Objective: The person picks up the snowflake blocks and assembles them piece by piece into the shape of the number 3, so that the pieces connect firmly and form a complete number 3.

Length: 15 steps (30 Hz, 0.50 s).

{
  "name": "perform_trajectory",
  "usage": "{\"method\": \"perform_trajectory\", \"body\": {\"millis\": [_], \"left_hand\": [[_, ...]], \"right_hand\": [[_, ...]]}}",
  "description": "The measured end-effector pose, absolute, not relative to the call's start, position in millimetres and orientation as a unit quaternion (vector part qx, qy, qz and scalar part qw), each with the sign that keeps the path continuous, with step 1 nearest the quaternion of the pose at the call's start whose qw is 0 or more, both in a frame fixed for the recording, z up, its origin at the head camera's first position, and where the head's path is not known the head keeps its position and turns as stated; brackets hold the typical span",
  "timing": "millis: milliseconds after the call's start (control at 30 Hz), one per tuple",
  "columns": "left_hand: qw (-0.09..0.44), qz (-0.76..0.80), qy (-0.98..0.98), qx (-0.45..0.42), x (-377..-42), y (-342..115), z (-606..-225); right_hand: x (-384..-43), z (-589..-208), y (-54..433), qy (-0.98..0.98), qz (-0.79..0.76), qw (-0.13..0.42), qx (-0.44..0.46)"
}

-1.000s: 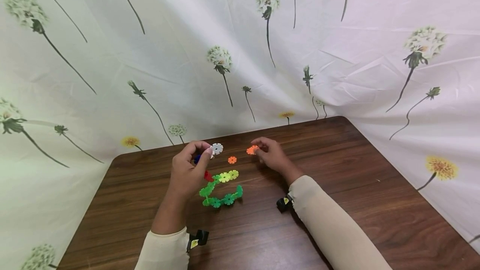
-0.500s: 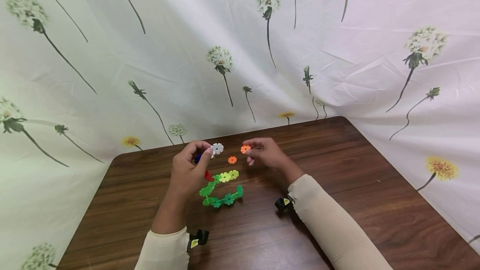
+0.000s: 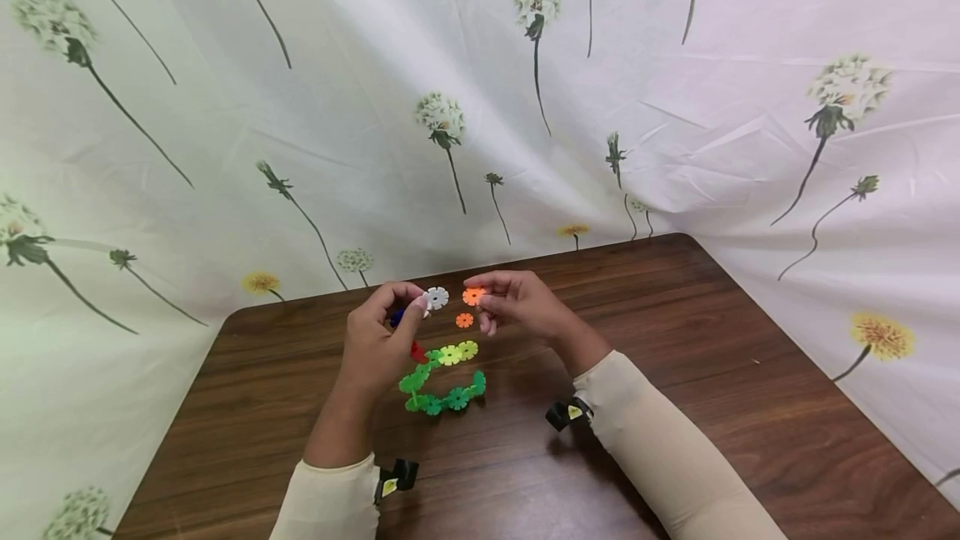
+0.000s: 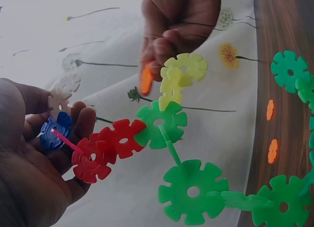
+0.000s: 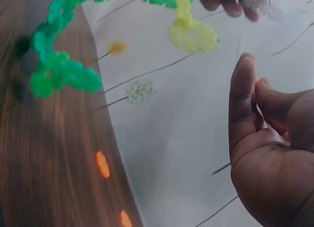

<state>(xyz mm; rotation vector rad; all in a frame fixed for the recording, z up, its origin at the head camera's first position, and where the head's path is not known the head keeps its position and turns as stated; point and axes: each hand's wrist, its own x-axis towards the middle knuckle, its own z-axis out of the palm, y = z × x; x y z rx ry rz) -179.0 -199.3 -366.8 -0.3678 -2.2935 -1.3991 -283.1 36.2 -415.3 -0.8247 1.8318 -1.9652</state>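
My left hand point(image 3: 378, 340) pinches a chain of interlocking notched plastic discs near its pale end, with a white disc point(image 3: 437, 298) sticking out past the fingertips. In the left wrist view the chain runs on from a blue disc point(image 4: 58, 130) by a pink one to red discs point(image 4: 92, 158), then green discs point(image 4: 194, 191) and yellow ones point(image 4: 185, 67). An orange disc point(image 3: 473, 296) is pinched between thumb and forefinger of my right hand point(image 3: 536, 307). It stands a small gap to the right of the white disc. In the right wrist view, the fingers mostly hide it.
Loose orange discs point(image 4: 273, 151) lie on the brown wooden table point(image 3: 675, 373); one orange disc point(image 3: 465, 320) shows just below the hands. The chain's green part point(image 3: 457, 398) curves near the table. A white dandelion-print cloth point(image 3: 337, 148) hangs behind the table's far edge.
My right hand has moved left with the orange disc, bringing it close to the white disc and turning its flat face more into view. The left hand and chain have hardly moved.
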Motion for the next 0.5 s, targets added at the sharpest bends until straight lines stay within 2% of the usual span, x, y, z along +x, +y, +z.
{"method": "perform_trajectory", "body": {"millis": [500], "left_hand": [[0.217,-0.499,-0.829,-0.131,-179.1,-198.8,-367.8]], "right_hand": [[-265.8,-396.0,34.4,0.573,-0.728,0.191,-0.325]]}}
